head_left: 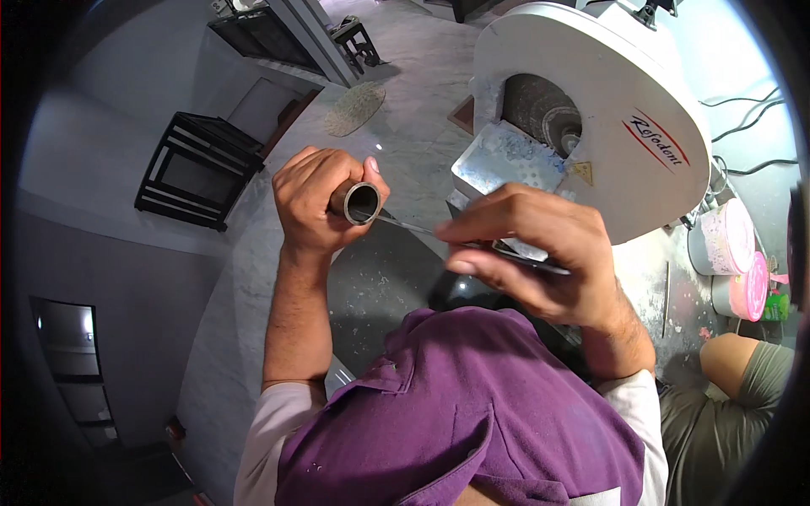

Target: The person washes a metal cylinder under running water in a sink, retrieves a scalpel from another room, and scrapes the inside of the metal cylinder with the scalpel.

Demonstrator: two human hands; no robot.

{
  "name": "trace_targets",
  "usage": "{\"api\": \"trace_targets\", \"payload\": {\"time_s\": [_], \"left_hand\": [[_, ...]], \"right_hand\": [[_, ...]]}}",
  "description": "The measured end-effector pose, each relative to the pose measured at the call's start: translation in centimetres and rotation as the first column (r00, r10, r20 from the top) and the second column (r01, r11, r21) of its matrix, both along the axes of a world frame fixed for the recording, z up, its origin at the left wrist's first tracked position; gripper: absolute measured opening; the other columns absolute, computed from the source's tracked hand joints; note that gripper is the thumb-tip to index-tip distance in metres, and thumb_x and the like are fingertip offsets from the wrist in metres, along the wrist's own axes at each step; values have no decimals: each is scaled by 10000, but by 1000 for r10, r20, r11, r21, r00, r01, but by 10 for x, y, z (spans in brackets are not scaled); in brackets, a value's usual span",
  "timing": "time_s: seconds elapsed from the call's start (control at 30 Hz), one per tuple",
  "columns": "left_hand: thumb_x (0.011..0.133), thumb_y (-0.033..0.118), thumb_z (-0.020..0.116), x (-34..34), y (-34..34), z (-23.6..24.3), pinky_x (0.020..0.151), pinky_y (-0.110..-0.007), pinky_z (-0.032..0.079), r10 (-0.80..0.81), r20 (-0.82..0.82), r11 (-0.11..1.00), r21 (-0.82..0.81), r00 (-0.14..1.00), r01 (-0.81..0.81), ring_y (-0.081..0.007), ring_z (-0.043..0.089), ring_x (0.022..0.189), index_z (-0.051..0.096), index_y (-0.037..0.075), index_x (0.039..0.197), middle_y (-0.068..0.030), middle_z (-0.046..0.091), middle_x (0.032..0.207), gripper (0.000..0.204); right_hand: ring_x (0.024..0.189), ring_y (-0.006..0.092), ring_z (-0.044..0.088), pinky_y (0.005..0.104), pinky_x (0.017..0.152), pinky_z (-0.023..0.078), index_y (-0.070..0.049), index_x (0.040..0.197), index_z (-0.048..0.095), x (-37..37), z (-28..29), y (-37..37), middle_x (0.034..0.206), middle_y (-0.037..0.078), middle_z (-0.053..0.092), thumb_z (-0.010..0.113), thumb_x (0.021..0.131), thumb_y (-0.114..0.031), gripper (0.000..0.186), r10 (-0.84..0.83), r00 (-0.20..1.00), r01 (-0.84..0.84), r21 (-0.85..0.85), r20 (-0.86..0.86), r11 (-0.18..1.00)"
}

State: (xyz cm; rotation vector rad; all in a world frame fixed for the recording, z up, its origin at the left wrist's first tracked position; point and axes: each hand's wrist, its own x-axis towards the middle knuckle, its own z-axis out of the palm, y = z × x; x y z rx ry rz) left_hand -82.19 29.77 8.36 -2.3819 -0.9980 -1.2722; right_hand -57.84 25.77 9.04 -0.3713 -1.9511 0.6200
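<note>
My left hand [308, 198] is closed around a short metal tube [342, 201], its round, dark open end tilted up toward me. In my right hand [553, 240], thumb and fingers pinch a slim metal tool [411, 225], perhaps a spatula or knife. The tool's thin shaft reaches left toward the tube's rim, and its darker handle lies along the right palm. Whether the tip touches the tube I cannot tell. Both hands are raised above my lap, in front of the purple apron [481, 388].
A white trimming machine [616, 110] with a round opening stands ahead right; its metal work table [510, 160] is dusted with residue. White and pink tubs [734, 240] sit at the right, near another person's knee [730, 367]. An oval mat [354, 108] lies on the floor.
</note>
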Motion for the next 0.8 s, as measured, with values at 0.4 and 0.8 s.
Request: {"api": "trace_targets", "payload": {"time_s": [0.4,0.8], "left_hand": [[707,61,681,-24,-4,35,447,-323,331,43,-210,985,175,977,-6,-204,406,415,416,90,550,-43,404,496,309],[751,6,678,-26,4,52,468,-299,373,150,-96,925,364,984,-106,-161,473,441,481,93,623,-16,457,522,250]], "right_hand": [[602,257,557,369,556,497,2,897,561,-47,19,19,713,114,535,619,835,-24,89,-60,996,41,274,65,961],[693,150,646,271,636,535,43,1104,607,-50,22,8,804,102,657,502,982,-140,244,120,765,-607,-647,-632,462]]}}
